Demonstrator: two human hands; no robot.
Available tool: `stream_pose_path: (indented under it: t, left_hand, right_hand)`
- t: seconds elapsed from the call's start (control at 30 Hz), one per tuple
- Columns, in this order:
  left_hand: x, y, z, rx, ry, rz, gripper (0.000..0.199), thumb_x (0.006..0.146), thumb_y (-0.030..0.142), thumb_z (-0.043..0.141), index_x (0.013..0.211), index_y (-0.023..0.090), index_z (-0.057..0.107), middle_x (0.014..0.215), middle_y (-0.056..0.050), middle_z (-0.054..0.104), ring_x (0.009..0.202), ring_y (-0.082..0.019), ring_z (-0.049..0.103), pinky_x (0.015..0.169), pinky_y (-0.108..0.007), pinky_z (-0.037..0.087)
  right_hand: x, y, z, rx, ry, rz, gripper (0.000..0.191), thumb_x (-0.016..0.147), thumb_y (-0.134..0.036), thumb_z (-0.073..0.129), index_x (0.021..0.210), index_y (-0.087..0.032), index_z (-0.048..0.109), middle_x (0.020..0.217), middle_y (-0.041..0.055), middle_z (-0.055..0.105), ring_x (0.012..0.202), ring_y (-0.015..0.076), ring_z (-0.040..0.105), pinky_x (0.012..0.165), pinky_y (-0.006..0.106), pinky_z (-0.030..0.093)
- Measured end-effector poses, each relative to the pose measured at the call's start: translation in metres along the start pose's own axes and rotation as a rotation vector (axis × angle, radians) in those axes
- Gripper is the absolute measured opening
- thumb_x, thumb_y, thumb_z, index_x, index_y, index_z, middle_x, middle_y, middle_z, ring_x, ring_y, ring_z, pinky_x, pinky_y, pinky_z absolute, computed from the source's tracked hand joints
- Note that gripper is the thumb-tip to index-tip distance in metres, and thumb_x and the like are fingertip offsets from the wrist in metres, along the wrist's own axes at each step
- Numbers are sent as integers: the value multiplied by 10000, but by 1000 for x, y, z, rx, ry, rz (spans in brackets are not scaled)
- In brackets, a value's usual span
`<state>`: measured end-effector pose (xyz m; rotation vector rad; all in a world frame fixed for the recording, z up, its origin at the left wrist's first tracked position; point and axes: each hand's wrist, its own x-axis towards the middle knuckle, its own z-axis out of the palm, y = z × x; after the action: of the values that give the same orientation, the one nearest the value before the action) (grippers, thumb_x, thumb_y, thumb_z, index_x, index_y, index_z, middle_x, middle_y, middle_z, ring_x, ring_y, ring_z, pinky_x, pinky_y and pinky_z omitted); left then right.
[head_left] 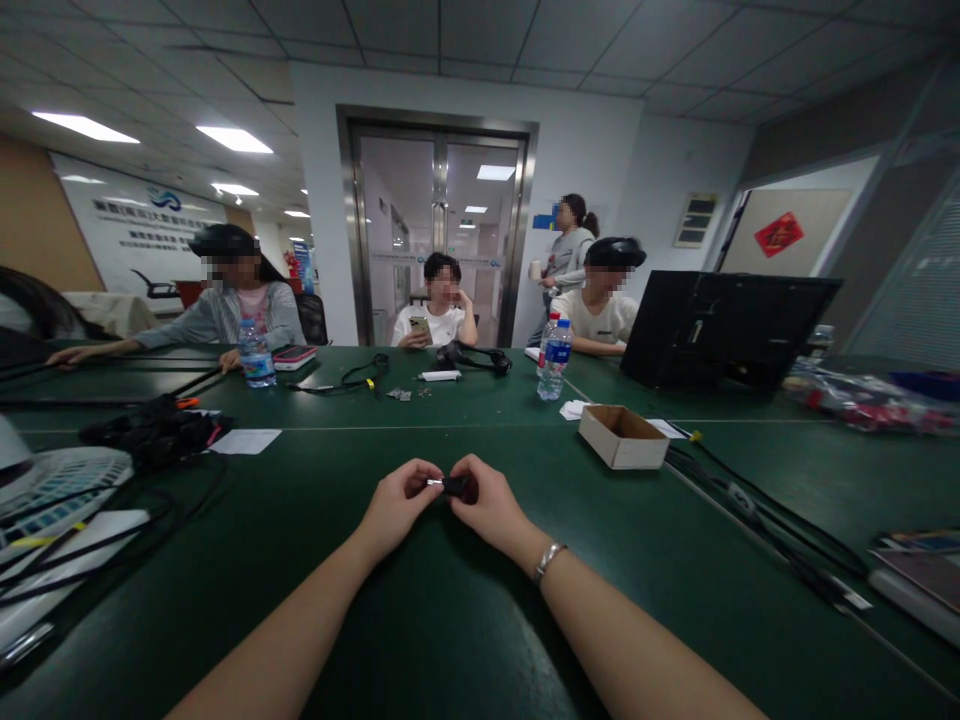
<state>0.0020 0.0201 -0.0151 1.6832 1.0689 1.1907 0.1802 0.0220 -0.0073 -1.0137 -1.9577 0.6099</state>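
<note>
Above the middle of the green table (420,600), my left hand (397,503) and my right hand (489,503) meet at a small dark object (453,486) with a shiny metal end. The fingertips of my left hand pinch the metal end. My right hand grips the dark end between thumb and fingers. What exactly the object is cannot be made out. A silver bracelet circles my right wrist.
An open cardboard box (624,440) stands right of my hands, beside black cables (757,510). Farther back are bottles (555,365), a black monitor (727,325) and a headset (474,358). A fan (67,485) and dark gear (154,430) lie left. Several people are around the table.
</note>
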Motion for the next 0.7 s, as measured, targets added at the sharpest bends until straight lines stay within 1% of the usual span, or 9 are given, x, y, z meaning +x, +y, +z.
stream_pose_path:
  t: [0.13, 0.3, 0.53, 0.7]
  left_hand:
    - [-1, 2, 0, -18, 0, 2, 181, 761, 272, 615, 918, 182, 614, 925, -37, 654, 889, -179, 624, 848, -335, 486]
    - [1, 2, 0, -26, 11, 5, 172, 746, 235, 612, 906, 172, 614, 913, -41, 652, 892, -188, 620, 862, -343, 476]
    - [-1, 5, 0, -55, 14, -6, 179, 743, 229, 604, 912, 172, 612, 931, -50, 654, 915, -207, 621, 865, -344, 472]
    - [-1, 10, 0, -102, 9, -17, 179, 731, 193, 608, 909, 174, 607, 939, -42, 653, 939, -200, 620, 888, -348, 464]
  right_hand:
    - [1, -2, 0, -22, 19, -12, 204, 686, -112, 602, 873, -184, 565, 791, -4, 566, 651, 119, 523, 567, 229, 423]
    - [2, -3, 0, -57, 17, -22, 192, 705, -148, 623, 891, -184, 591, 814, 1, 580, 670, 118, 523, 593, 230, 426]
    - [1, -6, -3, -50, -7, -19, 178, 741, -188, 626, 917, -193, 602, 788, -4, 598, 666, 124, 527, 593, 235, 417]
    - [1, -7, -4, -69, -39, 0, 173, 763, -216, 617, 935, -198, 611, 806, -2, 609, 688, 127, 538, 615, 238, 416]
